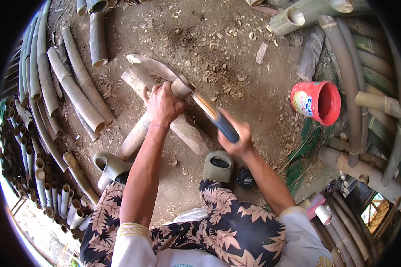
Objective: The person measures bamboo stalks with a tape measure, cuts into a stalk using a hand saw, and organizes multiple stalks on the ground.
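My left hand (165, 107) is closed around a pale bamboo pole (136, 135), near its upper cut end. The pole lies slantwise across a rough wooden log (189, 133) on the ground. In my right hand (240, 135), the fingers wrap the dark grip of a long-bladed cutting tool (205, 107) with a pale wooden section ahead of the grip. Its blade reaches up and left across the bamboo's end, just beyond my left hand. The blade is thin and partly blurred, so whether it is a saw or a machete I cannot tell.
A red bucket (329, 103) lies tipped to the right. Bamboo poles (75, 95) are spread on the left, with more stacked bamboo (374, 75) at right. Wood chips litter the dirt floor (236, 58). Two olive slippers (218, 165) and a round black tape-measure-like object (246, 178) sit near my knees.
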`<state>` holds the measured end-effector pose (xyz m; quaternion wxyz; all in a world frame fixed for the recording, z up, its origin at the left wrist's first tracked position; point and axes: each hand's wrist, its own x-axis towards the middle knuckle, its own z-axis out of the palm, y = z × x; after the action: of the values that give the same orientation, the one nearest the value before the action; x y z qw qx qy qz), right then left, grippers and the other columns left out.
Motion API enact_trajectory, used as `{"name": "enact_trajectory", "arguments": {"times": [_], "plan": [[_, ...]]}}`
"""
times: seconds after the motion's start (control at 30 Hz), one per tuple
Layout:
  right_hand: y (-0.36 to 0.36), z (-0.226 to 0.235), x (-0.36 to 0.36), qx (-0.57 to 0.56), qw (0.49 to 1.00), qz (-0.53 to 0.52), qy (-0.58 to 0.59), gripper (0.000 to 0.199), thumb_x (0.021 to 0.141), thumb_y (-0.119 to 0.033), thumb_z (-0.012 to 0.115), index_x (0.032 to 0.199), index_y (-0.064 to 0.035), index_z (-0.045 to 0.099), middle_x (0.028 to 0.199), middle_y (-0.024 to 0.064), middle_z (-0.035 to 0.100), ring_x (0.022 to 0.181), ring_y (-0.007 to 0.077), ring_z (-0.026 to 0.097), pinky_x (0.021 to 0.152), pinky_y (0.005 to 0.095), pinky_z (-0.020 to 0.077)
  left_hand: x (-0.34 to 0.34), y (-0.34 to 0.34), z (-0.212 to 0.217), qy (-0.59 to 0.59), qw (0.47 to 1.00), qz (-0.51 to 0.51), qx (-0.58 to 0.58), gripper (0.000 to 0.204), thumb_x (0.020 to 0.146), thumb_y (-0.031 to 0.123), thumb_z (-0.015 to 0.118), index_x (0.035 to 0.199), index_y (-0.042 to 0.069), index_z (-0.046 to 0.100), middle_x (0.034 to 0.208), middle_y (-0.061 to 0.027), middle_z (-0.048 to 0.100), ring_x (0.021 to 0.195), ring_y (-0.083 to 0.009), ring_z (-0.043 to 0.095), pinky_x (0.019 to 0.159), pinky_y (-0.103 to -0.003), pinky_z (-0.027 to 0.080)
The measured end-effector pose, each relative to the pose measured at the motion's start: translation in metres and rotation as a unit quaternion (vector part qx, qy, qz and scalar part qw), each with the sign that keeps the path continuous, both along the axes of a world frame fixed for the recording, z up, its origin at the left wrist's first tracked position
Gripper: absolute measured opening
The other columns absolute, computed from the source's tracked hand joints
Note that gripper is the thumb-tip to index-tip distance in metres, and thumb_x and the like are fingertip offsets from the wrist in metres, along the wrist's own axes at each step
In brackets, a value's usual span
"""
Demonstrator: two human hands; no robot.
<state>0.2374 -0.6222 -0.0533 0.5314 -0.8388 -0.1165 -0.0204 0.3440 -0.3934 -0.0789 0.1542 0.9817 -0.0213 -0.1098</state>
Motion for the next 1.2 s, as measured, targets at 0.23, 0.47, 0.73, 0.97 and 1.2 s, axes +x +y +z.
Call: {"name": "enact_trajectory", "arguments": {"times": [0.23, 0.47, 0.73, 0.97, 1.2], "plan": [[-0.097, 0.063, -0.118, -0.086, 0.993, 0.004, 0.077, 0.052, 0.073, -0.009, 0.062, 0.12, 0.0133, 0.061, 0.092, 0.0235, 0.073, 0.071, 0.0277, 0.074, 0.067, 0.0342, 0.0576, -0.003, 0.011, 0.0, -0.009, 1.0, 0.028, 0.005, 0.044, 0.063, 0.029, 0.076, 0.099, 0.008, 0.064, 0.096, -0.0125, 0.069, 0.11, -0.029, 0.062, 0.116, -0.053, 0.019], [-0.013, -0.007, 0.004, -0.008, 0.999, -0.012, 0.04, 0.05, 0.078, -0.004, 0.066, 0.125, 0.0097, 0.06, 0.086, 0.017, 0.071, 0.069, 0.0233, 0.071, 0.064, 0.0313, 0.0559, 0.006, -0.001, 0.007, 0.063, 0.998, 0.004, 0.005, 0.062, 0.06, 0.04, 0.083, 0.111, 0.009, 0.064, 0.105, -0.0125, 0.069, 0.116, -0.0301, 0.059, 0.114, -0.053, 0.021], [-0.067, 0.058, -0.064, -0.028, 0.997, -0.065, -0.01, 0.053, 0.077, -0.006, 0.066, 0.125, 0.0145, 0.057, 0.088, 0.0204, 0.07, 0.069, 0.0261, 0.071, 0.065, 0.036, 0.0569, -0.011, 0.008, -0.004, -0.167, 0.985, -0.009, 0.038, 0.068, 0.062, 0.038, 0.085, 0.118, 0.007, 0.061, 0.111, -0.0102, 0.059, 0.111, -0.0275, 0.056, 0.107, -0.048, 0.03], [-0.112, 0.013, -0.088, -0.31, 0.939, -0.005, -0.149, 0.057, 0.078, -0.013, 0.075, 0.129, 0.0057, 0.058, 0.074, 0.0088, 0.058, 0.062, 0.0247, 0.056, 0.06, 0.0359, 0.0463, 0.019, 0.032, 0.017, 0.15, 0.981, -0.044, -0.115, 0.094, 0.074, 0.06, 0.072, 0.144, 0.004, 0.045, 0.149, -0.0196, 0.044, 0.139, -0.0327, 0.041, 0.119, -0.055, 0.014], [-0.091, -0.01, -0.009, -0.266, 0.959, -0.025, -0.097, 0.038, 0.089, -0.031, 0.07, 0.12, -0.0083, 0.067, 0.094, 0.0123, 0.06, 0.085, 0.03, 0.061, 0.078, 0.0441, 0.0511, -0.042, 0.05, 0.007, -0.061, 0.998, 0.008, -0.021, 0.094, 0.074, 0.045, 0.08, 0.146, 0.005, 0.036, 0.146, -0.0239, 0.035, 0.136, -0.041, 0.033, 0.115, -0.053, 0.028]]}}
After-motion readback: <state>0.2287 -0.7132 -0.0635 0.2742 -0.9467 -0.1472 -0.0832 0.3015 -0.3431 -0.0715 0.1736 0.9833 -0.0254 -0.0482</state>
